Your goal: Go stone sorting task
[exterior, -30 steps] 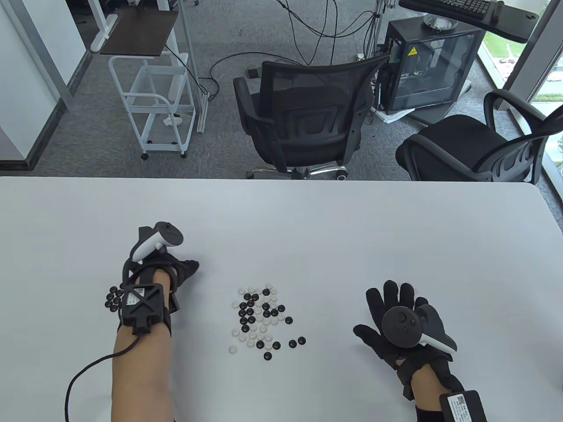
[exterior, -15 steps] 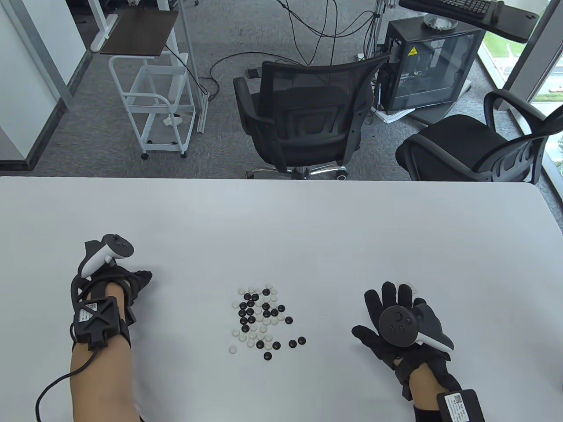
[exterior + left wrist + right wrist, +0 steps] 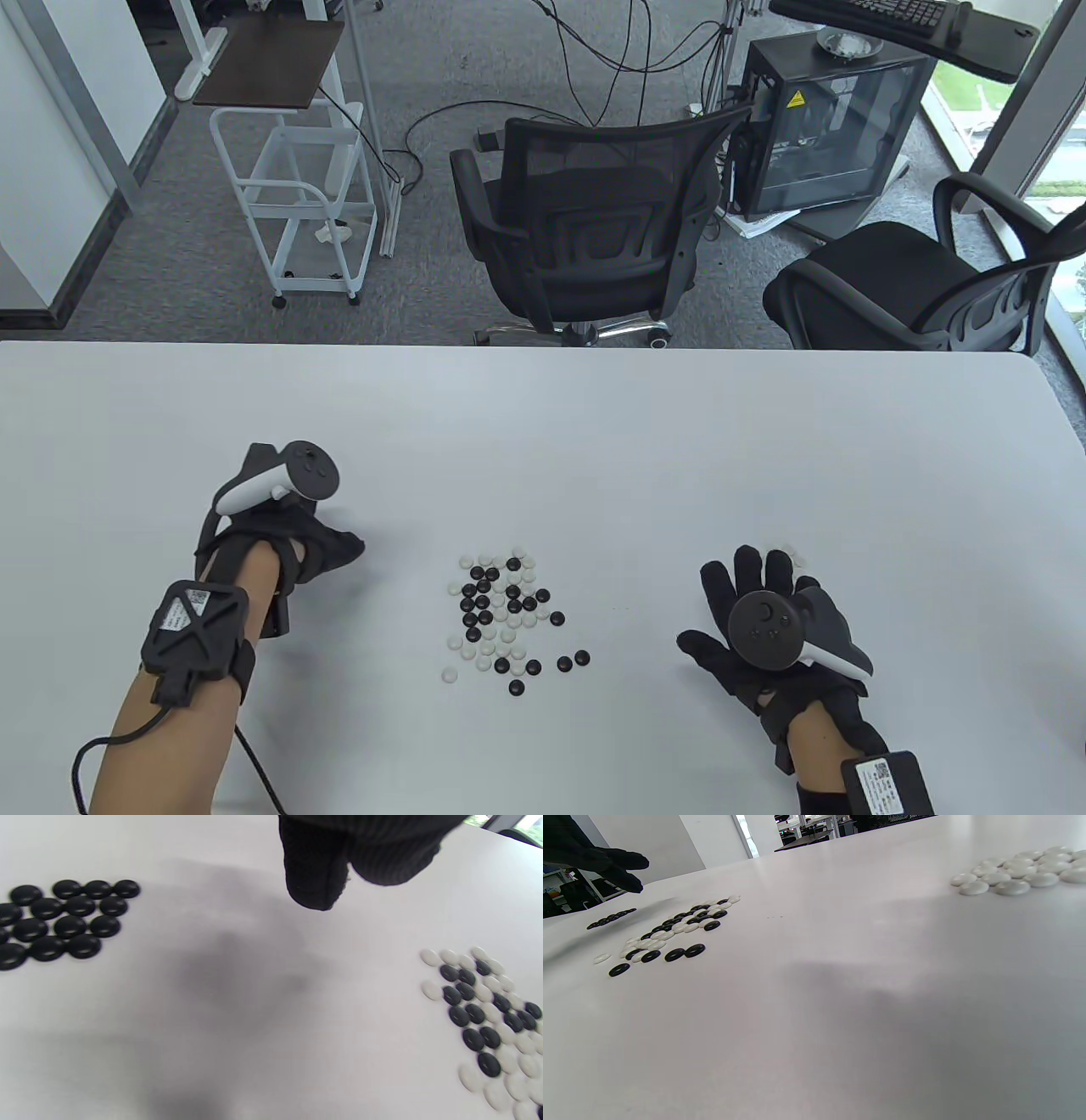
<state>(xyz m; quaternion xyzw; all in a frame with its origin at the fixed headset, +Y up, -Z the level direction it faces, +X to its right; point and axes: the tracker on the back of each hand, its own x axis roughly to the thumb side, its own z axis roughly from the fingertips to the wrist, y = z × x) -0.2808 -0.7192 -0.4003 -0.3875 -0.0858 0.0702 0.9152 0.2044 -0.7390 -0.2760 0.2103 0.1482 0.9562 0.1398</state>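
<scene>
Left hand, fingers loosely curled and empty, hovers beside mixed stones; right hand lies spread on the bench.

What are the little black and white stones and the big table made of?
The black stones look like glossy plastic or glass, since they show small shiny highlights. The white stones look smooth too, perhaps plastic or shell. The table looks like matte white laminate, smooth and only faintly reflective.
</scene>
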